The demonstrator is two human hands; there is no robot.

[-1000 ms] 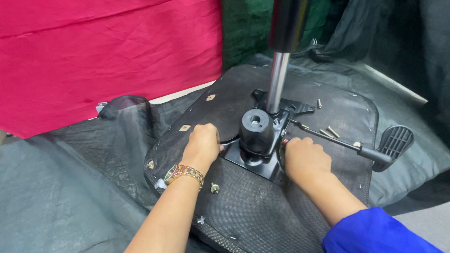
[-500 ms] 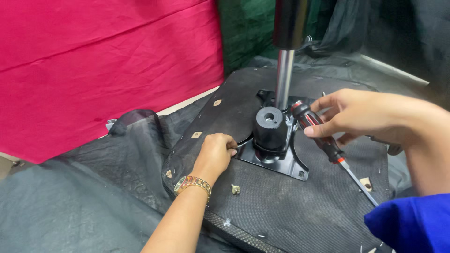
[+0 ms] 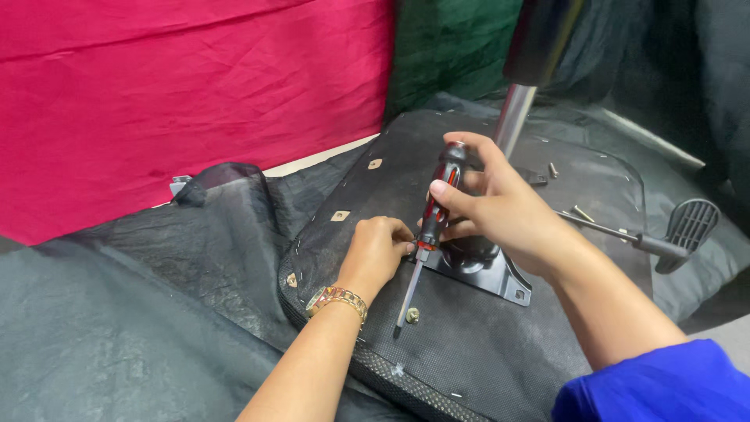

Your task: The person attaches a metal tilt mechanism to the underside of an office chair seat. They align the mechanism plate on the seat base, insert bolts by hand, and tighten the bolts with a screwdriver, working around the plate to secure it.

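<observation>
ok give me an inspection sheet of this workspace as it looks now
surface: underside of an upturned chair seat, black fabric, lying on grey cloth.
job's things: red-and-black screwdriver, tip down near a brass insert; black metal mounting plate; chrome column.
clutter: loose screws on the seat; lever with black paddle.
grips: left hand rests on the seat at the plate's edge; right hand holds the screwdriver handle.
cables: nothing seen.
surroundings: red cloth behind, dark green cloth beside it.
</observation>
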